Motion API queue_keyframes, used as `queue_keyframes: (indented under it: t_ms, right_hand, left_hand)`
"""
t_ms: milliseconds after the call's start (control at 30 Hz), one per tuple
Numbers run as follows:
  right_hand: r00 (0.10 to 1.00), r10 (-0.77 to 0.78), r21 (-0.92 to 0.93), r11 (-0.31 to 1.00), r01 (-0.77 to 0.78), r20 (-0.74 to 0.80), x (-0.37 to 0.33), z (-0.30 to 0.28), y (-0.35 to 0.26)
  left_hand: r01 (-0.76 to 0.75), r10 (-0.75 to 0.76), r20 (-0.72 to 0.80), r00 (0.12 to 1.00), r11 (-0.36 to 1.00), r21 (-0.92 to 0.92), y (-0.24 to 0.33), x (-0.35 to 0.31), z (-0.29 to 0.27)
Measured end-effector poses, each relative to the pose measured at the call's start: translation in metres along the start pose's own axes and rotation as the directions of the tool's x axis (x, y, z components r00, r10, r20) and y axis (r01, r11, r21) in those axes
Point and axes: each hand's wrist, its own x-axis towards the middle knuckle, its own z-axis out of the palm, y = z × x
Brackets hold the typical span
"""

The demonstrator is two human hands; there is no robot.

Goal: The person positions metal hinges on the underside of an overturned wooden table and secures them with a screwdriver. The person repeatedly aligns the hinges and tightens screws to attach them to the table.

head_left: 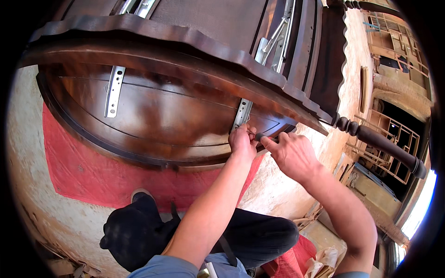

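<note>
A dark brown, glossy curved wooden furniture panel (153, 116) lies before me, with two perforated metal brackets on it. At the lower end of the right bracket (243, 111), my left hand (244, 140) is closed, its fingertips pinched together; what they pinch is hidden. My right hand (296, 157) grips the dark handle of a screwdriver (263, 137), which points left toward the left hand's fingers. The screwdriver's tip cannot be made out clearly. Further left stands the other bracket (114, 91), touched by neither hand.
Red cloth (92, 171) lies under the panel. Above, a wavy-edged wooden frame (185, 37) carries metal slides (280, 41). A turned wooden leg (384, 146) juts out at right. Wooden frames (394, 125) stand beyond. My dark-clothed knees are close below the panel.
</note>
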Motion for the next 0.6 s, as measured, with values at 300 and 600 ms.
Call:
queue_keyframes:
  t_ms: [300,600]
  right_hand:
    - [0.614,0.222,0.629,-0.499,-0.596,0.758,0.008,0.012,0.002]
    - [0.999,-0.035,-0.086,0.996,0.037,0.033,0.007,0.014,-0.001]
  left_hand:
    - [0.060,-0.058,0.033,0.998,0.996,-0.067,-0.007,-0.017,0.006]
    - [-0.023,0.024,-0.008,1.000,0.998,0.054,-0.002,-0.005,0.000]
